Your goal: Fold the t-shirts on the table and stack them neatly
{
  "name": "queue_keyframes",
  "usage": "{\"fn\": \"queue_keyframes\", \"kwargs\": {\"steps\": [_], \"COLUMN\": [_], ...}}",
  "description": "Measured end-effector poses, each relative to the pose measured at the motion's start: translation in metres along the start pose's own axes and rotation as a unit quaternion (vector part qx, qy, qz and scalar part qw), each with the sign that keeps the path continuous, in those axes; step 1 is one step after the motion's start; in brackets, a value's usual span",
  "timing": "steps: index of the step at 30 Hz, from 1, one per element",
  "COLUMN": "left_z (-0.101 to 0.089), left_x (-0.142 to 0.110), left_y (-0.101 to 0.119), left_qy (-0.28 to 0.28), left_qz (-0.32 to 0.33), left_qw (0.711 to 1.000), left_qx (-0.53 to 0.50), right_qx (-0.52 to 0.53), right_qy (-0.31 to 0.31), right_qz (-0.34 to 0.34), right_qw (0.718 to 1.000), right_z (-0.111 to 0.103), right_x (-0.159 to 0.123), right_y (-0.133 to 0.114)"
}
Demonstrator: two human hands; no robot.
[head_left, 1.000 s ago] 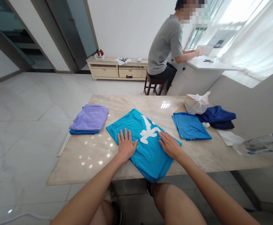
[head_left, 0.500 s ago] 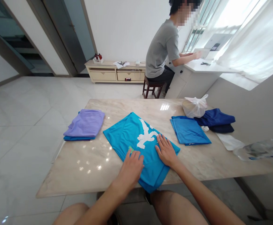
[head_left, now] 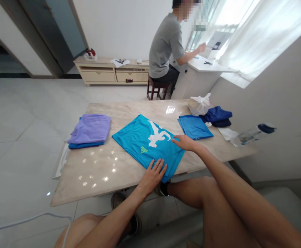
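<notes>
A folded turquoise shirt [head_left: 132, 137] with a large white print and a small green logo lies aslant on the marble-look table [head_left: 93, 187]. My left hand [head_left: 154, 174] rests flat on its near part, fingers spread. At the shirt's right edge is my right hand [head_left: 185, 142], seen side-on with its fingers stretched out to the left. Its fingertips are by the end of the white print, and the underside of that hand is hidden.
On the left lies a folded purple garment [head_left: 91, 128] over blue cloth. To the right are a folded blue garment [head_left: 195, 127], a tied plastic bag [head_left: 199, 104], dark blue clothing [head_left: 216, 115] and a clear bottle [head_left: 248, 135]. Beyond the table a person [head_left: 164, 46] sits on a stool.
My left hand has moved off the logo towards the shirt's near corner and flattened. My right hand has turned from palm-down to side-on near the right edge. The camera view has shifted.
</notes>
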State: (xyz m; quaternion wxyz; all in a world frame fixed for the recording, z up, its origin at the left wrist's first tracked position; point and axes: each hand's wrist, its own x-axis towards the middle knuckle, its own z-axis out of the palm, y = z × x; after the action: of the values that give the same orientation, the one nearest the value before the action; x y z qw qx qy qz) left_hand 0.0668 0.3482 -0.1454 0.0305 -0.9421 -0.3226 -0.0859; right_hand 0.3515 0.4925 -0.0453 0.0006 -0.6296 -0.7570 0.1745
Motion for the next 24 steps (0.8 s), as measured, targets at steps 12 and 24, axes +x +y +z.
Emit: {"fn": "queue_keyframes", "kwargs": {"steps": [12, 24], "left_z": [-0.038, -0.092], "left_x": [0.046, 0.046], "left_y": [0.024, 0.041], "left_qy": [-0.069, -0.175], "left_qz": [-0.074, -0.192], "left_qw": [0.989, 0.944], "left_qx": [-0.104, -0.202], "right_qx": [0.089, 0.186], "right_qy": [0.055, 0.031], "right_qz": [0.282, 0.312], "right_qw": [0.954, 0.931], "right_z": [0.005, 0.000], "right_x": [-0.029, -0.010], "right_y": [0.056, 0.033]}}
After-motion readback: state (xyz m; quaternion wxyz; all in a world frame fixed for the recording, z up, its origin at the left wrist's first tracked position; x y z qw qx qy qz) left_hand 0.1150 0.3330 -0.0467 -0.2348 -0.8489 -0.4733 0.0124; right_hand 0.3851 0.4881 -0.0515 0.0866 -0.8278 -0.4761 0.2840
